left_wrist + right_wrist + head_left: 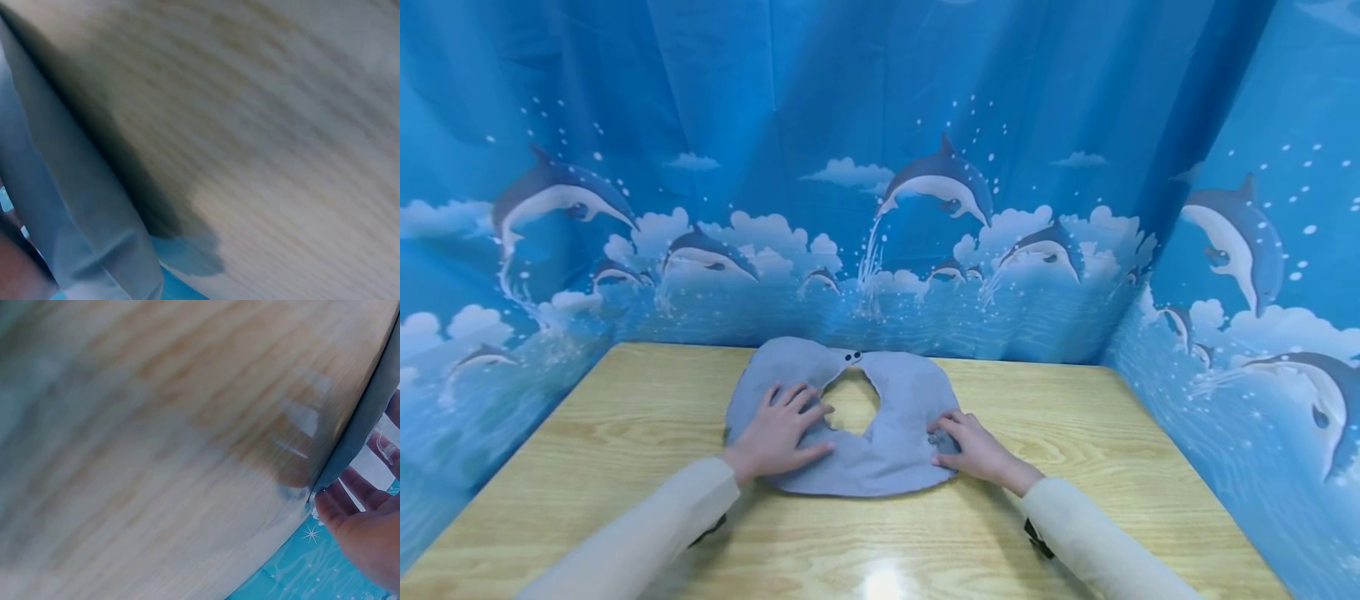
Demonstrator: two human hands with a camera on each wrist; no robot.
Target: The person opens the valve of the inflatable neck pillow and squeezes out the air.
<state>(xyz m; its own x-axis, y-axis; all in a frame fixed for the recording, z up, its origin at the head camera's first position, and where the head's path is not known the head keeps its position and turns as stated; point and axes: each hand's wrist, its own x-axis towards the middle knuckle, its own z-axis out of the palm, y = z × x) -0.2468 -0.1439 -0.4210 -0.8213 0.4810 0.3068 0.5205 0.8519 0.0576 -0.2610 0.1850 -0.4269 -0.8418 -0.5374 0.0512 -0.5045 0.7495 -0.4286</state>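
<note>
A grey U-shaped neck pillow lies on the table, its two ends meeting at the far side by dark snap buttons. Across its left part my left hand rests with fingers spread. My right hand grips the right side, fingers and thumb bent to either side of a small clear valve. In the right wrist view, that hand is at the pillow's edge. The left wrist view has a blurred bit of the left hand behind the pillow's side.
The pale wooden table extends around the pillow on all sides. A blue dolphin-print curtain stands along its back edge and right side, and also hangs at the left.
</note>
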